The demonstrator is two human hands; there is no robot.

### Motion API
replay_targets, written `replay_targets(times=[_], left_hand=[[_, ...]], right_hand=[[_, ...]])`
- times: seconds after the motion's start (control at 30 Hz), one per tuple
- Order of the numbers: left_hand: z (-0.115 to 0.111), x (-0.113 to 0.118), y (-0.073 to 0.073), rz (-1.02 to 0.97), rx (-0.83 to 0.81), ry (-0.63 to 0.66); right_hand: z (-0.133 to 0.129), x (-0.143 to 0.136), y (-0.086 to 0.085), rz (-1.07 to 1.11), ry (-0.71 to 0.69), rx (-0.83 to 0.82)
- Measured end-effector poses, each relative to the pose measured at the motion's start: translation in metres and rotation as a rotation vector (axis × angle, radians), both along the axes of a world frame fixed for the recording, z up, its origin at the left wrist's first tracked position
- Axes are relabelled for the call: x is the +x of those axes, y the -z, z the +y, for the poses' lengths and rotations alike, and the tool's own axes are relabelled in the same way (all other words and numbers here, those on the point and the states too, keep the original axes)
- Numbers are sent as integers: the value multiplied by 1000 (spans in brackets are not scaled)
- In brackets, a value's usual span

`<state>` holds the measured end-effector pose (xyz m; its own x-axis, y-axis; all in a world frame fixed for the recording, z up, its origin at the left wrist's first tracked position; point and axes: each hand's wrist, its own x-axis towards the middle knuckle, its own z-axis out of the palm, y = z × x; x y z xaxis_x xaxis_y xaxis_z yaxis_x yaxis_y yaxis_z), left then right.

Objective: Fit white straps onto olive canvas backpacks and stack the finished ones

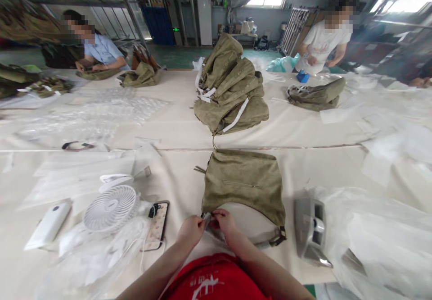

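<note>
Head view: an olive bag (245,178) lies on the table (182,169); by its near left corner, the left hand (191,230) and right hand (225,223) pinch a pale wrapping (207,219). Adjusting this seems the step in hand; the next move calls for steady fingers.

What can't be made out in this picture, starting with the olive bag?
All in the head view:
- olive bag: strap hidden where left hand and right hand hold it
- phone: screen, lying face-down
- red shirt: full print, cut by bottom edge
- possible hand: blurred, cut by right edge
</note>
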<state>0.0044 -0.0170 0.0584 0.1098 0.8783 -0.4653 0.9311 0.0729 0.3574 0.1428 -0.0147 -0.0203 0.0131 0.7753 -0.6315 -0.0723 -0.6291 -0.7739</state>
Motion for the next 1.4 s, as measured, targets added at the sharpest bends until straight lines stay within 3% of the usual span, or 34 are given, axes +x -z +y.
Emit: replay_targets(times=[0.13, 0.4, 0.57, 0.83, 1.07, 1.23, 1.4], left_hand=[[-1, 0, 6, 11, 38, -26], [-3, 5, -1, 22, 17, -105], [1, 8, 5, 19, 75, -184], [5, 1, 14, -101, 103, -71], [10, 13, 16, -105, 104, -264], [14, 8, 19, -38, 84, -177], [25, -7, 42, 69, 194, -4]], right_hand=[[3, 2, 0, -41, -31, -13], [0, 3, -1, -88, -124, 24], [-4, 7, -2, -54, -188, 6], [-6, 4, -7, 84, -154, -31], [-3, -2, -23, 133, -163, -82], [-6, -1, -21, 291, -156, -30], [-2, 2, -12, 386, -186, -117]])
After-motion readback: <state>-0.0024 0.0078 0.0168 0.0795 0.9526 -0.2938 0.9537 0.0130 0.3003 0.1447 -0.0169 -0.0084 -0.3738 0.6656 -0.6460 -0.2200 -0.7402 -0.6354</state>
